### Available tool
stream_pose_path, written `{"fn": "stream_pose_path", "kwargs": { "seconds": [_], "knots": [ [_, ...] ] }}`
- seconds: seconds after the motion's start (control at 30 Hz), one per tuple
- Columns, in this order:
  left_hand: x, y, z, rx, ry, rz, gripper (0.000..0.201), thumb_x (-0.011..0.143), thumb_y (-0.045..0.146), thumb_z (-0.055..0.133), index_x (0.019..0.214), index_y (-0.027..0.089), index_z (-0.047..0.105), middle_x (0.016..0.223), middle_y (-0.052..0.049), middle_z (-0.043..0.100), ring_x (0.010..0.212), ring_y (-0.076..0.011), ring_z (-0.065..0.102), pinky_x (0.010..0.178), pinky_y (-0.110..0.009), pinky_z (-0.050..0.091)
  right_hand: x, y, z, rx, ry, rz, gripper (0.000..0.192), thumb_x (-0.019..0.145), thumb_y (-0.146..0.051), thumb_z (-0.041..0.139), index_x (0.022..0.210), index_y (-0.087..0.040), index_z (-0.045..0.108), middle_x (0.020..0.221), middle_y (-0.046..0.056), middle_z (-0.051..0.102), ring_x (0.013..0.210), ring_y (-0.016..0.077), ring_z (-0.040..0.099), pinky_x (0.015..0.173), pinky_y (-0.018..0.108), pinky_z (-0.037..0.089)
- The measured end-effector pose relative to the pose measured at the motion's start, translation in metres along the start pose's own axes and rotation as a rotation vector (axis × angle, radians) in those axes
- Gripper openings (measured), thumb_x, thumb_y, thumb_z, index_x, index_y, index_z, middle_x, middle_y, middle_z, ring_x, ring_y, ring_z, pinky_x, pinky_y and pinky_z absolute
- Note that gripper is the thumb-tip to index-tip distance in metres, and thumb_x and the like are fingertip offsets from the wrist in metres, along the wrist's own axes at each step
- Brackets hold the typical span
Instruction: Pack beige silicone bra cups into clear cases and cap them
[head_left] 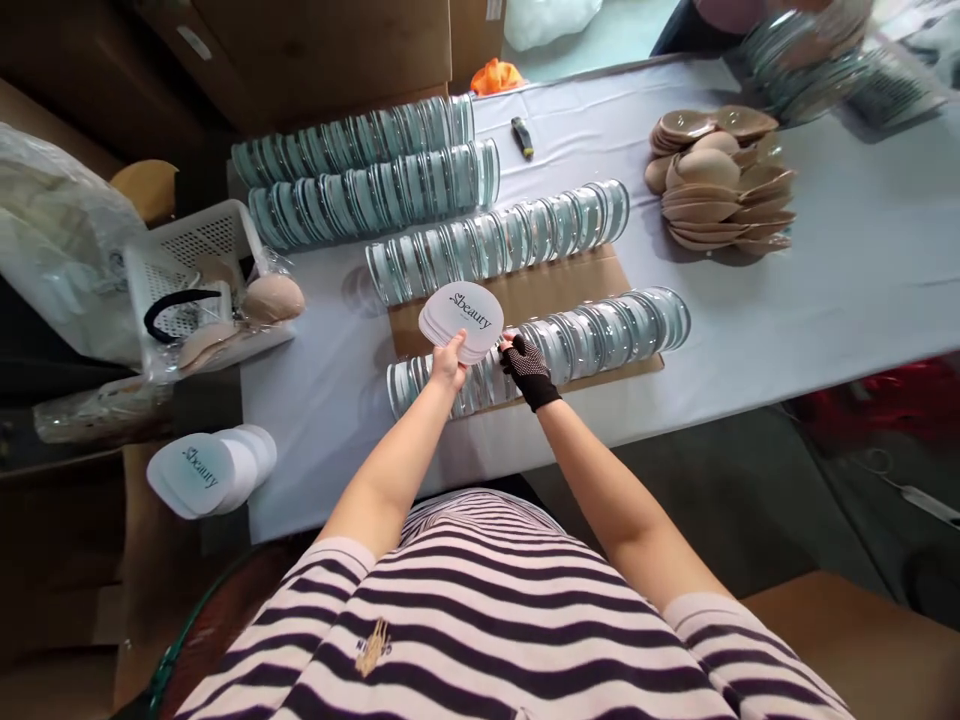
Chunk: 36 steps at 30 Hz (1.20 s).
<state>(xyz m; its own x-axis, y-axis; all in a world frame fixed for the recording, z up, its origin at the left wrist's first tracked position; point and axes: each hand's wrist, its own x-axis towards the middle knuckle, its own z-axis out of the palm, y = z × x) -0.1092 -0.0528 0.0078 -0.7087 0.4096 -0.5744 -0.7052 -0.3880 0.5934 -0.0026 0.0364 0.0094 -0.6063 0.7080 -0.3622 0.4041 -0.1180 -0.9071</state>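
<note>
A small fanned stack of white rounded cards (460, 318), printed "beauty", is held by my left hand (450, 365), with the thumb on top at the near edge. My right hand (530, 370) wears a black dotted glove with bare fingertips. Its fingers are curled together at the right edge of the cards; what is between them, if anything, is hidden. Beneath both hands runs a row of clear round plastic containers (600, 335) standing on edge, side by side on flat cardboard (517, 292). Another such row (502, 240) lies just beyond.
Two more container rows (375, 190) lie at the back left. Beige bra cups (712, 190) are piled at right, and a small cutter (522, 138) lies behind. At left are a white basket (199, 235) and more printed cards (199, 475) at the table corner.
</note>
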Motion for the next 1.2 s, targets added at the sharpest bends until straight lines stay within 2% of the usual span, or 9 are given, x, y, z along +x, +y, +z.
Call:
{"fn": "stream_pose_path", "kwargs": {
  "seconds": [0.1, 0.2, 0.3, 0.4, 0.5, 0.6, 0.9, 1.07, 1.2],
  "knots": [
    [-0.01, 0.0, -0.005, 0.036, -0.096, 0.007, 0.042, 0.078, 0.004, 0.073, 0.118, 0.016, 0.07, 0.112, -0.01, 0.076, 0.107, -0.0225, 0.071, 0.1, -0.038, 0.054, -0.004, -0.011, 0.005, -0.044, 0.08, -0.193, 0.048, 0.093, -0.033, 0.042, 0.138, -0.02, 0.05, 0.124, 0.009, 0.066, 0.103, 0.017, 0.063, 0.088, 0.033, 0.055],
    [-0.021, 0.002, -0.015, 0.079, -0.107, 0.081, 0.038, 0.076, 0.002, 0.073, 0.111, 0.016, 0.072, 0.105, -0.008, 0.078, 0.103, -0.0205, 0.073, 0.099, -0.035, 0.055, -0.025, -0.016, 0.014, -0.368, 0.2, -0.409, 0.052, 0.091, -0.03, 0.044, 0.141, -0.016, 0.049, 0.141, 0.014, 0.055, 0.131, 0.0242, 0.05, 0.111, 0.043, 0.041],
    [-0.032, 0.01, -0.026, 0.166, -0.063, 0.128, 0.026, 0.074, 0.002, 0.074, 0.098, 0.013, 0.073, 0.091, -0.006, 0.078, 0.095, -0.0198, 0.074, 0.095, -0.033, 0.056, -0.05, -0.014, 0.035, -0.683, 0.259, -0.543, 0.057, 0.091, -0.032, 0.047, 0.144, -0.012, 0.047, 0.152, 0.018, 0.043, 0.144, 0.0303, 0.033, 0.118, 0.051, 0.03],
    [-0.042, 0.02, -0.033, 0.229, -0.059, 0.075, 0.023, 0.07, 0.006, 0.08, 0.091, 0.012, 0.073, 0.08, -0.005, 0.077, 0.09, -0.0213, 0.075, 0.093, -0.035, 0.057, -0.063, -0.011, 0.055, -0.7, 0.348, -0.551, 0.067, 0.091, -0.037, 0.047, 0.151, -0.011, 0.036, 0.156, 0.018, 0.036, 0.146, 0.03, 0.029, 0.12, 0.052, 0.026],
    [-0.051, 0.027, -0.038, 0.221, -0.096, 0.059, 0.028, 0.067, 0.006, 0.082, 0.093, 0.013, 0.073, 0.083, -0.006, 0.078, 0.092, -0.0225, 0.075, 0.095, -0.037, 0.056, -0.067, -0.01, 0.06, -0.599, 0.522, -0.437, 0.067, 0.092, -0.038, 0.046, 0.152, -0.009, 0.034, 0.158, 0.019, 0.031, 0.146, 0.0299, 0.028, 0.12, 0.05, 0.027],
    [-0.056, 0.028, -0.044, 0.258, -0.165, 0.073, 0.03, 0.067, 0.007, 0.082, 0.095, 0.013, 0.073, 0.089, -0.007, 0.078, 0.093, -0.0231, 0.074, 0.097, -0.04, 0.056, -0.074, -0.007, 0.06, -0.622, 0.501, -0.446, 0.057, 0.092, -0.035, 0.046, 0.145, -0.013, 0.046, 0.158, 0.017, 0.032, 0.146, 0.0292, 0.029, 0.12, 0.049, 0.027],
    [-0.058, 0.032, -0.061, 0.306, -0.23, 0.011, 0.036, 0.067, 0.014, 0.084, 0.101, 0.014, 0.072, 0.097, -0.009, 0.078, 0.103, -0.0279, 0.072, 0.099, -0.046, 0.054, -0.091, 0.001, 0.06, -0.611, 0.625, -0.452, 0.062, 0.087, -0.034, 0.052, 0.145, -0.013, 0.045, 0.157, 0.018, 0.034, 0.145, 0.031, 0.031, 0.117, 0.052, 0.031],
    [-0.053, 0.036, -0.065, 0.244, -0.216, -0.071, 0.043, 0.067, 0.011, 0.083, 0.109, 0.016, 0.071, 0.104, -0.009, 0.077, 0.109, -0.0267, 0.07, 0.102, -0.042, 0.053, -0.092, -0.004, 0.074, -0.441, 0.494, -0.425, 0.041, 0.089, -0.034, 0.049, 0.124, -0.016, 0.061, 0.119, 0.014, 0.068, 0.108, 0.0253, 0.064, 0.095, 0.04, 0.052],
    [-0.043, 0.047, -0.055, 0.174, -0.209, -0.147, 0.041, 0.074, 0.006, 0.077, 0.114, 0.016, 0.071, 0.111, -0.01, 0.076, 0.111, -0.0253, 0.07, 0.103, -0.041, 0.053, -0.089, -0.003, 0.047, -0.251, 0.737, -0.266, 0.04, 0.092, -0.044, 0.043, 0.102, -0.014, 0.066, 0.095, 0.014, 0.072, 0.085, 0.0234, 0.067, 0.079, 0.037, 0.054]
  ]
}}
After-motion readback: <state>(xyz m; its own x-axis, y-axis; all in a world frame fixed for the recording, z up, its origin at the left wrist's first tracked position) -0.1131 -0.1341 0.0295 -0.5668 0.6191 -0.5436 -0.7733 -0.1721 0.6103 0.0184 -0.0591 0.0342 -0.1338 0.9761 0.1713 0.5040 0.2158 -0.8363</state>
